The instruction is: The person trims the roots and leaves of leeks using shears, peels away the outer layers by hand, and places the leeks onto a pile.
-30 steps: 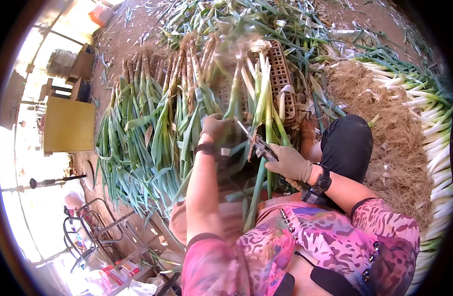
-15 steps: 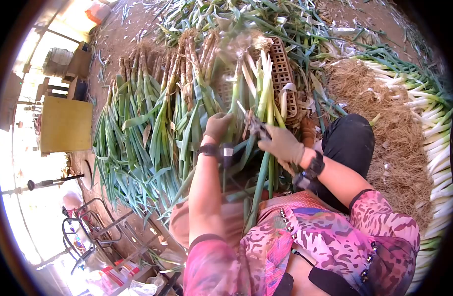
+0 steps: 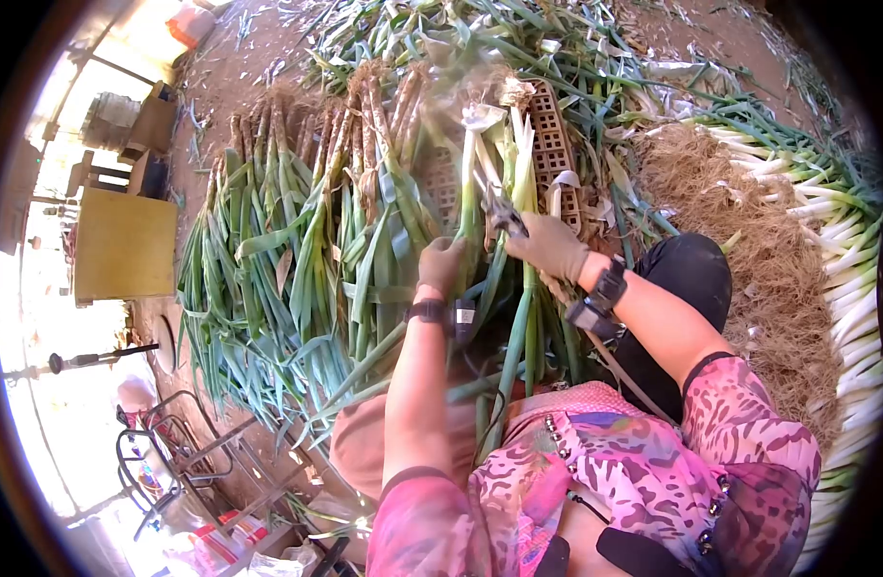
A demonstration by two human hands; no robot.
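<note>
My left hand [image 3: 441,265], in a tan glove, is closed around the green part of a leek [image 3: 468,178] whose root end points away from me. A loose, pale outer skin [image 3: 482,117] hangs blurred near its top. My right hand [image 3: 549,246], also gloved, grips a metal air gun [image 3: 505,217], its nozzle close beside the leek stalk. A tan hose [image 3: 610,358] runs from under that hand toward my lap. Whiter leeks [image 3: 523,173] lie just beyond the air gun, on a tan plastic crate [image 3: 554,144].
Unpeeled leeks [image 3: 278,192] with brown roots are piled to the left. Cleaned leeks [image 3: 850,279] lie in a long row at right, their roots [image 3: 749,240] facing inward. Leaf scraps [image 3: 403,34] cover the ground ahead. A yellow board [image 3: 124,243] and metal frame [image 3: 177,447] stand at left.
My left hand has moved slightly right and nearer to me with the leek. The air gun has moved up beside the stalk, and pale skin now shows loose near the root end.
</note>
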